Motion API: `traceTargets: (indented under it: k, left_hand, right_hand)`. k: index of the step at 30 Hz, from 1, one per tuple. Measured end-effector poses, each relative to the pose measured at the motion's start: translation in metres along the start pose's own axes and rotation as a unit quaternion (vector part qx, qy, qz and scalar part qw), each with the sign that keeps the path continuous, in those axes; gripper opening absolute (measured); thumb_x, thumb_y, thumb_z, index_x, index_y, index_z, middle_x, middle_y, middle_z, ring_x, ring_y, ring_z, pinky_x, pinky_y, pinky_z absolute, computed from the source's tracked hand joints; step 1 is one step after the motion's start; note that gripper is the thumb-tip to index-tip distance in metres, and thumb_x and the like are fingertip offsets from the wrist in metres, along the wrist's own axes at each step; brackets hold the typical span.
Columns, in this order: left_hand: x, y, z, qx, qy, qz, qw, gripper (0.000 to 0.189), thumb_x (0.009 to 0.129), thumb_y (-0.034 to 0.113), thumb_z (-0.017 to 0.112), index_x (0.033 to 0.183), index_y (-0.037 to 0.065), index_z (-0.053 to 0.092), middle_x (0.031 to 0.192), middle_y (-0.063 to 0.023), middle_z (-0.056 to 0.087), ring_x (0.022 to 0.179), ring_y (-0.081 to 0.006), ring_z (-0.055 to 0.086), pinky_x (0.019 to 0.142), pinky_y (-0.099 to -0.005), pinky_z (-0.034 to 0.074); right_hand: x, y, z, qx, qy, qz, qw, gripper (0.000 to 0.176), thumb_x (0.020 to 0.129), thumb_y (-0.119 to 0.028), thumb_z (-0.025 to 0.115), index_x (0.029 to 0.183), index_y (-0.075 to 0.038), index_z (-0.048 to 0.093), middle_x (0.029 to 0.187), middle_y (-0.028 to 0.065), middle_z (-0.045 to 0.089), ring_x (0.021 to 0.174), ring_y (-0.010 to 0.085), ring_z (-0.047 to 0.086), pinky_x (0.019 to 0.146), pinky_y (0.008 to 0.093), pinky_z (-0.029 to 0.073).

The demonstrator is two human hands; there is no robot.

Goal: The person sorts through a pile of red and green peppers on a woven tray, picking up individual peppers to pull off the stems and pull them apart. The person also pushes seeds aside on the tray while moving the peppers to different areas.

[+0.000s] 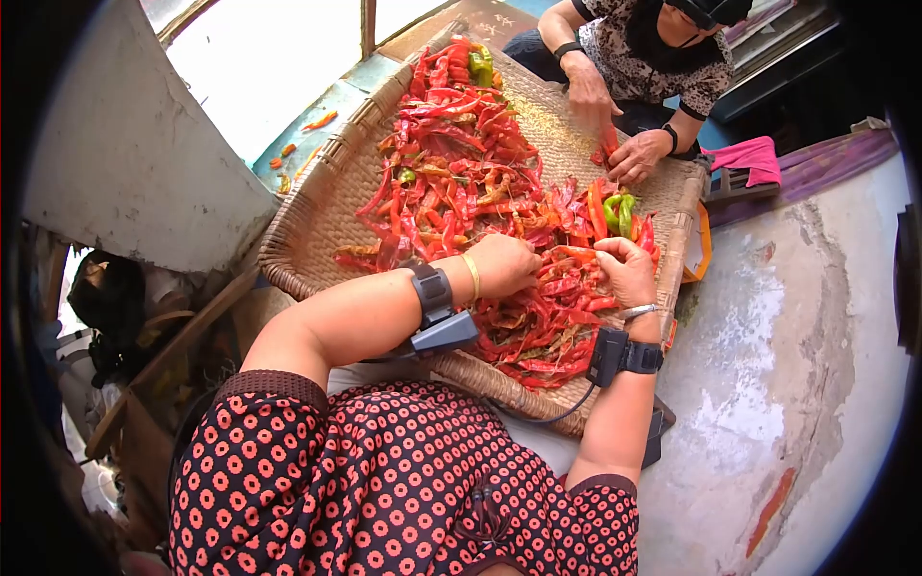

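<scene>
A pile of red chili peppers (461, 182), many of them wrinkled, covers much of a large woven basket tray (307, 226). My left hand (504, 266), with a yellow bracelet at the wrist, is closed over the pile; whatever its fingertips hold is hidden. To its right, my right hand (629, 274), wearing a silvery bangle, pinches one end of an orange-red chili pepper (575, 252). That pepper points towards my left hand. Just beyond my right hand lie a few green peppers (620, 213) among the red ones.
Across the tray a person's hands (615, 144) handle red peppers near the rim. Pale seeds (538, 120) lie scattered there. A few loose peppers (320, 122) rest on the ledge at left. A pink cloth (749, 160) hangs at right, above the worn floor (749, 336).
</scene>
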State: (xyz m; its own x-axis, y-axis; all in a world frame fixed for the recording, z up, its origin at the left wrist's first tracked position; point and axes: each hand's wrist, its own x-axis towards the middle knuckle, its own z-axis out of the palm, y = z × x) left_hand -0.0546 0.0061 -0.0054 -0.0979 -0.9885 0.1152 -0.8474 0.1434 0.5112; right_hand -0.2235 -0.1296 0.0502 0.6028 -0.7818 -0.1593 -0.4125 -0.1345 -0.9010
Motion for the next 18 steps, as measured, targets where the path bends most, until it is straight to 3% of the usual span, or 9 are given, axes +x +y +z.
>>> traceTargets:
  k: [2, 4, 6, 8, 10, 12, 14, 17, 18]
  left_hand:
    - [0.000, -0.003, 0.004, 0.002, -0.007, -0.001, 1.000, 0.020, 0.075, 0.027, 0.058, 0.082, 0.008, 0.060, 0.081, -0.0088, 0.058, 0.077, -0.0267, 0.057, 0.065, -0.0379, 0.047]
    - [0.000, -0.005, 0.006, 0.004, -0.014, 0.000, 1.000, 0.020, 0.074, 0.026, 0.058, 0.084, 0.008, 0.060, 0.084, -0.0087, 0.057, 0.081, -0.0262, 0.057, 0.068, -0.0373, 0.047]
    - [0.000, -0.007, 0.006, 0.002, 0.006, 0.047, 0.999, 0.032, 0.069, 0.030, 0.064, 0.094, 0.010, 0.060, 0.091, -0.0083, 0.056, 0.092, -0.0260, 0.052, 0.075, -0.0362, 0.045]
    - [-0.001, -0.006, 0.004, 0.012, 0.001, 0.096, 0.995, 0.040, 0.066, 0.032, 0.066, 0.099, 0.011, 0.059, 0.097, -0.0079, 0.054, 0.097, -0.0262, 0.049, 0.079, -0.0364, 0.042]
    - [-0.005, -0.003, 0.002, 0.022, -0.006, 0.144, 0.989, 0.048, 0.062, 0.034, 0.069, 0.104, 0.013, 0.058, 0.104, -0.0074, 0.052, 0.102, -0.0263, 0.045, 0.083, -0.0367, 0.040]
    - [-0.011, 0.002, 0.000, 0.078, -0.053, 0.168, 0.981, 0.056, 0.059, 0.036, 0.071, 0.108, 0.014, 0.056, 0.113, -0.0065, 0.048, 0.105, -0.0263, 0.043, 0.087, -0.0379, 0.037]
    - [-0.011, 0.004, 0.000, 0.082, -0.060, 0.159, 0.982, 0.052, 0.059, 0.034, 0.070, 0.105, 0.014, 0.058, 0.118, -0.0061, 0.045, 0.106, -0.0249, 0.042, 0.087, -0.0371, 0.036]
    - [-0.005, -0.004, 0.005, 0.130, -0.040, 0.117, 0.984, 0.039, 0.057, 0.028, 0.069, 0.093, 0.014, 0.062, 0.112, -0.0036, 0.049, 0.102, -0.0216, 0.045, 0.084, -0.0357, 0.037]
    - [-0.005, -0.004, 0.000, 0.156, -0.040, 0.095, 0.982, 0.033, 0.060, 0.028, 0.067, 0.089, 0.015, 0.063, 0.101, -0.0017, 0.054, 0.097, -0.0208, 0.048, 0.081, -0.0357, 0.039]
  right_hand:
    - [-0.002, -0.005, 0.003, -0.003, -0.041, 0.032, 0.999, 0.017, 0.078, -0.004, 0.058, 0.095, -0.002, 0.059, 0.076, 0.0021, 0.058, 0.063, 0.0070, 0.055, 0.054, 0.0176, 0.045]
    - [-0.003, -0.012, 0.016, 0.318, 0.091, -0.084, 0.940, 0.025, 0.078, -0.005, 0.059, 0.103, -0.002, 0.056, 0.085, 0.0054, 0.057, 0.072, 0.0099, 0.056, 0.060, 0.0191, 0.047]
    - [0.002, -0.001, 0.014, 0.313, 0.097, -0.094, 0.940, 0.032, 0.078, -0.006, 0.060, 0.109, -0.002, 0.053, 0.095, 0.0082, 0.055, 0.080, 0.0133, 0.056, 0.066, 0.0214, 0.048]
    - [0.006, 0.018, 0.014, 0.003, 0.054, -0.043, 0.998, 0.031, 0.076, -0.009, 0.062, 0.106, -0.002, 0.055, 0.090, 0.0076, 0.057, 0.081, 0.0147, 0.057, 0.070, 0.0242, 0.048]
    - [0.001, 0.026, 0.018, -0.335, -0.019, -0.116, 0.935, 0.033, 0.069, -0.019, 0.065, 0.100, -0.006, 0.060, 0.089, 0.0121, 0.059, 0.084, 0.0254, 0.058, 0.076, 0.0335, 0.046]
    - [-0.002, 0.031, 0.026, -0.414, -0.029, -0.081, 0.906, 0.032, 0.070, -0.020, 0.064, 0.100, -0.010, 0.060, 0.095, 0.0140, 0.058, 0.090, 0.0307, 0.055, 0.079, 0.0374, 0.044]
    - [-0.003, 0.031, 0.030, -0.452, -0.065, -0.062, 0.887, 0.032, 0.070, -0.019, 0.063, 0.101, -0.011, 0.059, 0.096, 0.0140, 0.057, 0.092, 0.0306, 0.054, 0.080, 0.0380, 0.044]
    - [-0.002, 0.034, 0.027, -0.486, -0.115, -0.046, 0.865, 0.034, 0.070, -0.017, 0.063, 0.103, -0.013, 0.058, 0.099, 0.0138, 0.056, 0.095, 0.0304, 0.053, 0.082, 0.0384, 0.043]
    - [-0.002, 0.034, 0.025, -0.483, -0.129, -0.047, 0.865, 0.036, 0.070, -0.017, 0.064, 0.105, -0.014, 0.057, 0.100, 0.0135, 0.056, 0.096, 0.0302, 0.053, 0.083, 0.0383, 0.043]
